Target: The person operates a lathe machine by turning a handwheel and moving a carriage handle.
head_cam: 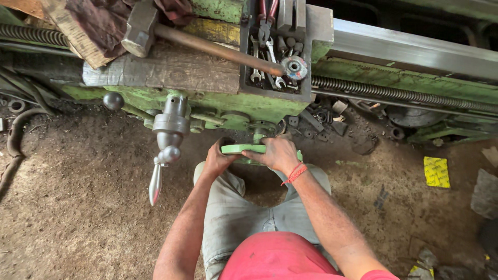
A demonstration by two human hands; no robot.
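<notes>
Green handwheel (239,149): it sits at the front of the lathe apron (218,106), low, just above the person's knees; only its rim shows, the rest is under the hands.
Left hand (218,158): closed around the left part of the rim, fingers curled under it.
Right hand (277,154): laid over the right part of the rim and gripping it; a red thread bracelet (295,173) is on the wrist.
Long lever (156,179): a steel handle with a ball and a pointed end hangs just beside the left forearm. If the elbow swings out while the wheel turns, I think it can knock this lever and engage something not wanted.
Hammer (142,26): heavy head on a wooden plank (166,67) on top of the carriage, its long handle reaching to the tool tray (275,52). Vibration or a jerk of the carriage could, in my judgement, roll it off toward the legs.
Spanners (262,57): loose in the tray with a small grinding disc (294,67) at its front edge; the disc may slide off.
Lead screw (394,92): bare thread at the right, near the right arm; the bracelet or cloth could catch there if it rotates.
Floor (78,207): earth with scrap pieces and a yellow packet (437,171); footing is uneven for a hard pull.
</notes>
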